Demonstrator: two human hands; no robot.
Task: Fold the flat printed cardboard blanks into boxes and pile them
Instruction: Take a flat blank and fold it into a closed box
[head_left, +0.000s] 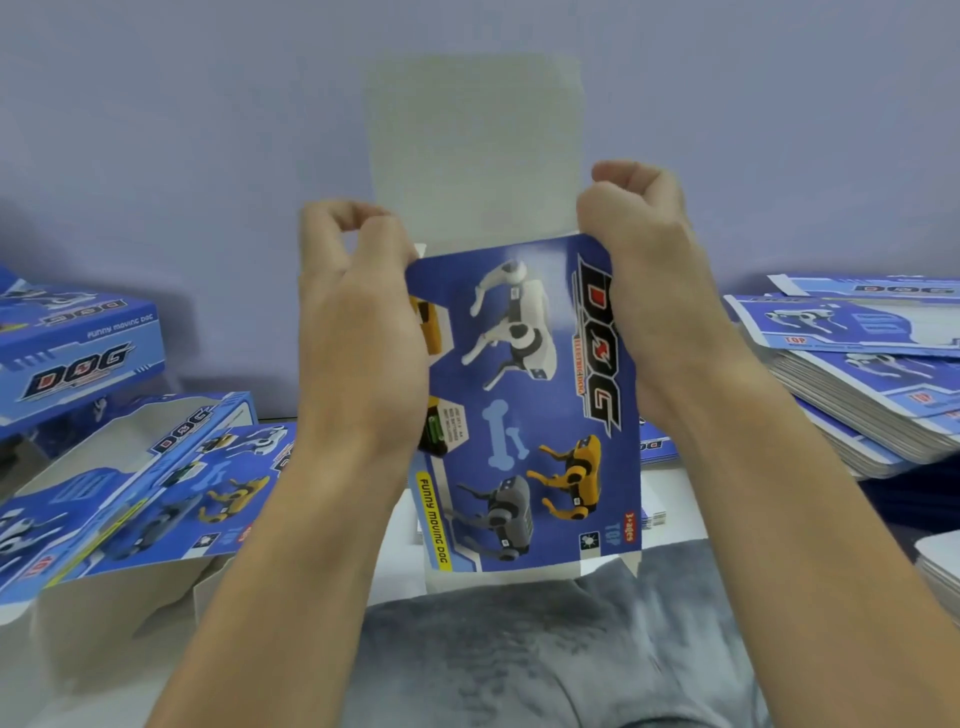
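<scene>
Plain pale lavender wall (evenly lit) behind a white tabletop

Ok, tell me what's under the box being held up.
Under the held box show grey cloth and a strip of white surface. The box and both forearms cover whatever else lies there.

The box hides the fingertips of both hands — left, right — its upper flap is smeared by blur, and the stack of blanks and folded boxes are cropped by the frame's edges.
</scene>
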